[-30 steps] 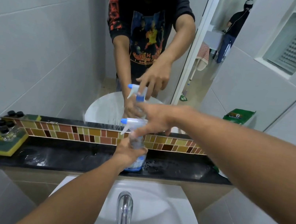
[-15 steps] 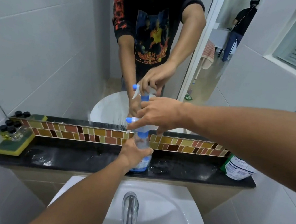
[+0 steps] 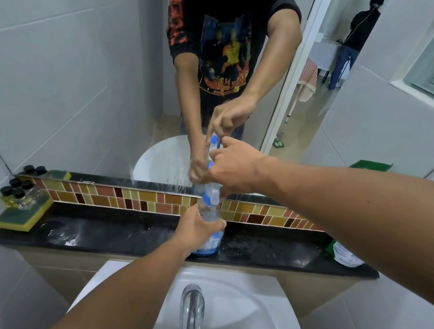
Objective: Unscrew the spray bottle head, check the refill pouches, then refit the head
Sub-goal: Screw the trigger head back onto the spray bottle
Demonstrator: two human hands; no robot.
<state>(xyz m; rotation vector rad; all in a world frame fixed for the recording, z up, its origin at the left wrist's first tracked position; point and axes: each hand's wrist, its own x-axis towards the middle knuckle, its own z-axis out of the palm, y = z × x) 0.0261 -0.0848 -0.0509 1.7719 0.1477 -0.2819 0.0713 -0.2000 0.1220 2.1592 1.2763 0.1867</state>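
A clear spray bottle (image 3: 210, 212) with a blue label stands upright on the black stone ledge (image 3: 120, 237) above the sink. My left hand (image 3: 197, 230) is wrapped around the bottle's body. My right hand (image 3: 233, 168) grips the white and blue spray head (image 3: 211, 194) from above; its nozzle now points toward me and most of the head is hidden under my fingers. A white refill pouch (image 3: 346, 254) with a green top lies at the ledge's right end, partly hidden behind my right forearm.
A yellow-green sponge (image 3: 24, 213) with several small black-capped bottles (image 3: 16, 188) on it sits at the ledge's left end. A chrome tap (image 3: 190, 318) rises from the white sink (image 3: 256, 325) below. The mirror (image 3: 85, 60) behind the ledge reflects me and a second person.
My right hand has turned the spray head, so the nozzle swung from pointing left to pointing toward me. The left hand kept holding the bottle. The view shifted slightly.
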